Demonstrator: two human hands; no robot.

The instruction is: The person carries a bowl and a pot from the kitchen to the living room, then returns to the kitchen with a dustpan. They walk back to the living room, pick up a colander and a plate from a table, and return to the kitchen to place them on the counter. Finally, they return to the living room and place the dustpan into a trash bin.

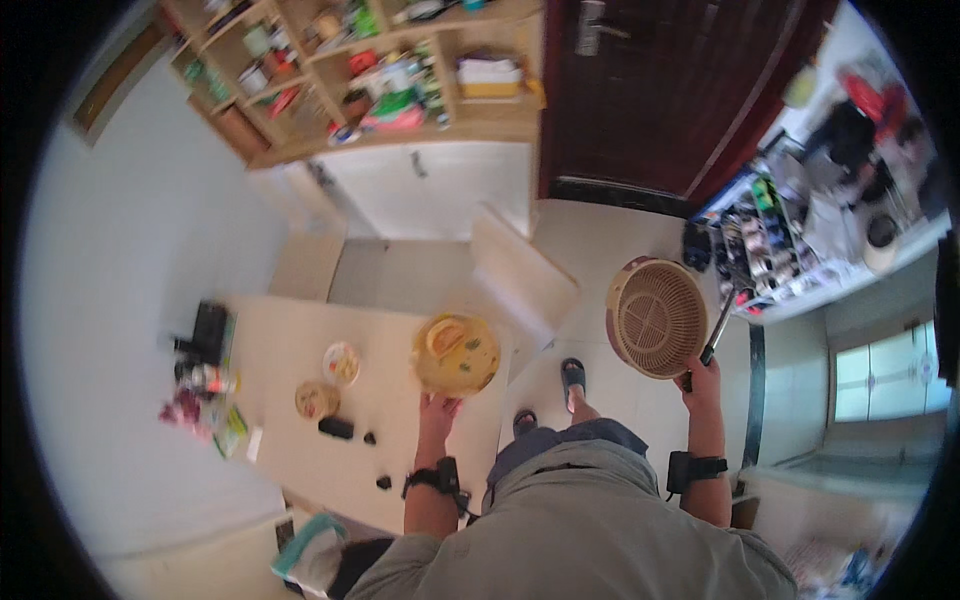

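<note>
My left hand (441, 409) grips the near edge of a round yellow patterned tray (480, 360) over the right end of the pale table (300, 322). A smaller round thing (446, 337) lies on the tray, too blurred to name. Out over the floor, my right hand (699, 382) holds a round plastic basket (652, 319) with slatted sides, its inside facing the camera. That same hand also has a dark-handled tool with a metal shaft (721, 322) in it; its kind is unclear. Left of the tray, a small plate with food (342, 364) and a round container (316, 400) rest on the table.
A black case (335, 427) and small black pieces lie on the table. Bottles and packets (206, 379) stand by the wall. Beyond are a cupboard with open shelves (390, 135) and a tilted pale board or door (521, 277). At right stands a shoe rack (757, 255).
</note>
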